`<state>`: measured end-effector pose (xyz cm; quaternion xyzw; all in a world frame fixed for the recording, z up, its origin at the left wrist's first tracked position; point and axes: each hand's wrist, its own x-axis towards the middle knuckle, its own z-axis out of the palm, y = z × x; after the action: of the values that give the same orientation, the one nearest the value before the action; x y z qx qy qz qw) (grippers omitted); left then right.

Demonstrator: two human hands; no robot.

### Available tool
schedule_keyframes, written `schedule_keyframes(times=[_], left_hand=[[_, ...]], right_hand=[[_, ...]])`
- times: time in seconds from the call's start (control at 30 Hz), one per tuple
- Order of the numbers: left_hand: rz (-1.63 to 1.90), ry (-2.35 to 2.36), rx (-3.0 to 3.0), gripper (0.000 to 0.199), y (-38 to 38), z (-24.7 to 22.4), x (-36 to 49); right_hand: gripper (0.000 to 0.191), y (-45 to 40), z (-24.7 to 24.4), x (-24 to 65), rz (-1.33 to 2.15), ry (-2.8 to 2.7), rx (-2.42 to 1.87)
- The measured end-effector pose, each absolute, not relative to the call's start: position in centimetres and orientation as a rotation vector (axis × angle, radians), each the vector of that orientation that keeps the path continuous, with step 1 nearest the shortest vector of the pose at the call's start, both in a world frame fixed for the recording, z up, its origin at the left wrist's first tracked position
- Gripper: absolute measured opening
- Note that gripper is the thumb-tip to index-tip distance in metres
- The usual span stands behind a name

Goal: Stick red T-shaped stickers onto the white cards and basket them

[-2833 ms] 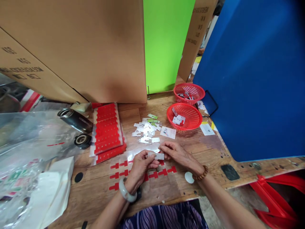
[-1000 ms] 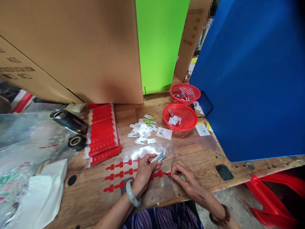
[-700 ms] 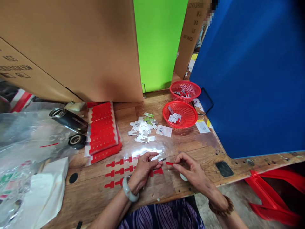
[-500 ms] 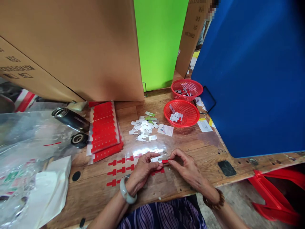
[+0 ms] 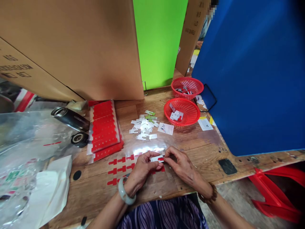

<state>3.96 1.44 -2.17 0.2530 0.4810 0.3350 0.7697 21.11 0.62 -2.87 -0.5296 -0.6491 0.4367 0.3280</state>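
Note:
My left hand [image 5: 143,167] pinches a small white card [image 5: 155,159] between thumb and fingers. A red T-shaped sticker [image 5: 161,159] lies over the card's right part, and my right hand [image 5: 177,162] pinches its outer end. Below my hands a clear sheet bears rows of red T-shaped stickers [image 5: 122,170], partly covered by my left hand. Beyond lies a loose pile of white cards [image 5: 144,125], a few with green. A printed paper slip [image 5: 166,128] lies at the pile's right.
Two red baskets [image 5: 195,119] with cards stand at the back right. Stacked red sticker sheets [image 5: 105,127], a dark flask [image 5: 70,119] and its lid [image 5: 79,139] are on the left. Cardboard [image 5: 105,57], a green panel [image 5: 158,44] and a blue panel [image 5: 252,82] wall the table.
My right hand has moved slightly left toward the card. The red sticker, earlier sticking out past the card's lower right edge, now lies across its face.

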Motion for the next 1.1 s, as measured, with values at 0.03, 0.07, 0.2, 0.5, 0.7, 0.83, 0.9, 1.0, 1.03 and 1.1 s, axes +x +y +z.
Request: schedule_keyframes(times=[0.03,0.07,0.2,0.5,0.7,0.83,0.9,1.0,1.03,1.1], left_hand=[[0.726,1.042,0.551,0.041,1.4,-2.1,4.0],[0.725,1.041,0.552,0.041,1.4,-2.1,4.0],[0.724,1.050,0.564,0.041,1.4,-2.1,4.0],[0.721,1.066,0.560,0.040,1.3,-1.6,4.0],[0.741,1.063,0.611,0.037,1.4,-2.0,4.2],[0.771,1.106,0.634,0.037,1.4,-2.7,4.2],[0.779,1.132,0.654,0.037,1.4,-2.8,4.2],[0.780,1.166,0.693,0.037,1.5,-2.8,4.1],[0.780,1.172,0.705,0.036,1.5,-2.7,4.0],[0.780,1.176,0.723,0.035,1.6,-2.6,4.0]], right_hand=[[0.009,0.6,-2.9,21.1,1.141,-1.706,-1.385],[0.010,0.6,-2.9,21.1,1.141,-1.713,-1.383],[0.010,0.5,-2.7,21.2,1.144,-1.726,-1.387],[0.010,0.4,-2.6,21.2,1.130,-1.734,-1.391],[0.009,0.4,-2.4,21.0,1.115,-1.737,-1.381],[0.010,0.3,-2.3,20.7,1.148,-1.677,-1.413],[0.010,0.2,-2.2,20.4,1.190,-1.615,-1.462],[0.010,0.1,-2.1,20.0,1.235,-1.528,-1.501],[0.011,0.1,-2.0,19.9,1.234,-1.517,-1.501],[0.012,0.1,-2.0,19.8,1.191,-1.519,-1.504]])
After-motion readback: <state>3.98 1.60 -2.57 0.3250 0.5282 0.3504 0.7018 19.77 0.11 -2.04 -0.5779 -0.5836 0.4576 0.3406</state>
